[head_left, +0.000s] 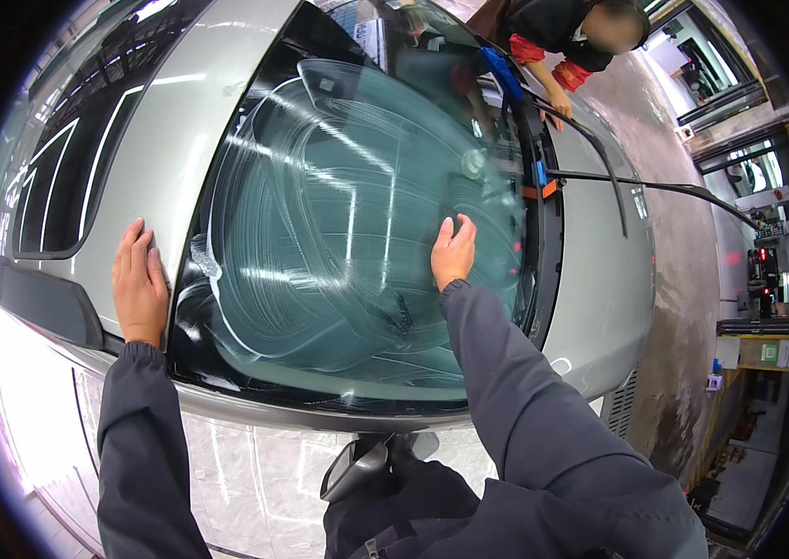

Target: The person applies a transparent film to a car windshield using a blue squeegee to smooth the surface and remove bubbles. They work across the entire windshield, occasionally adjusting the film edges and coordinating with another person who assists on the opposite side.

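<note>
A car windshield (320,214) spreads out below me, its glass covered in curved whitish smears. My left hand (140,284) lies flat on the silver roof (166,140), close beside the glass edge, fingers stretched out. Over the right part of the windshield is my right hand (453,250), its fingers bent and drawn together. Whatever it grips, if anything, is hidden under the palm. A thicker white smear (206,256) runs along the roof-side edge of the glass.
Two wiper arms (651,184) stand lifted away from the glass. Blue pieces (502,74) and an orange piece (550,188) sit at the windshield's base. Another person's hand (559,104) is by the hood (604,279). The side mirror (357,466) is near my body.
</note>
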The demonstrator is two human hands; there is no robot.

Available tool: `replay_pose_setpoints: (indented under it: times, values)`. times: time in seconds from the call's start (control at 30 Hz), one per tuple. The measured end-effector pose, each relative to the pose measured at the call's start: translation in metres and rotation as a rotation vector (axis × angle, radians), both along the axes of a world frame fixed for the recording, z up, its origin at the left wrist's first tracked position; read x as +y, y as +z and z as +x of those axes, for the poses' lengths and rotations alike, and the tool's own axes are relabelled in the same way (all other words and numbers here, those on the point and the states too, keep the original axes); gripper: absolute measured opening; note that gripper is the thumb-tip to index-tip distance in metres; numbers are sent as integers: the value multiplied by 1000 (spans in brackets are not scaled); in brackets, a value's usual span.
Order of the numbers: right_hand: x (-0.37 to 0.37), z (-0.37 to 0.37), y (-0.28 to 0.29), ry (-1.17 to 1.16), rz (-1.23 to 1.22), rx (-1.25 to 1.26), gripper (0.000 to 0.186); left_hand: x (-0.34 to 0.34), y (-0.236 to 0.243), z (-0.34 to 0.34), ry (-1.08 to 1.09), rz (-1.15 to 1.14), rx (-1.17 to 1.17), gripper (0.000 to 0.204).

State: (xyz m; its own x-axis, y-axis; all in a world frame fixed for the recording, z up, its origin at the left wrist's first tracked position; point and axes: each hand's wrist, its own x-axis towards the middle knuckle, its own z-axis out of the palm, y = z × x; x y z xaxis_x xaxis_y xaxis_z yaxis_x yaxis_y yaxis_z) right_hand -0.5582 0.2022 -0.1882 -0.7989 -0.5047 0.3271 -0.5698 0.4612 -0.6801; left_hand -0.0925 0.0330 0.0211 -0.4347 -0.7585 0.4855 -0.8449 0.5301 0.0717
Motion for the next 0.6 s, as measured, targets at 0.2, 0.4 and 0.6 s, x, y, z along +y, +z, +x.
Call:
replay_pose_setpoints:
  times: [0.2,0.4,0.6]
  values:
    - [1,0,3,16,-47,-4,41,2,1,1,-16,-21,6,25]
    - [0,-1,1,29,-44,29,40,1,1,0,-4,11,2,25]
    - [0,0,-1,13,-40,-11,42,1,0,1,-9,7,-7,26]
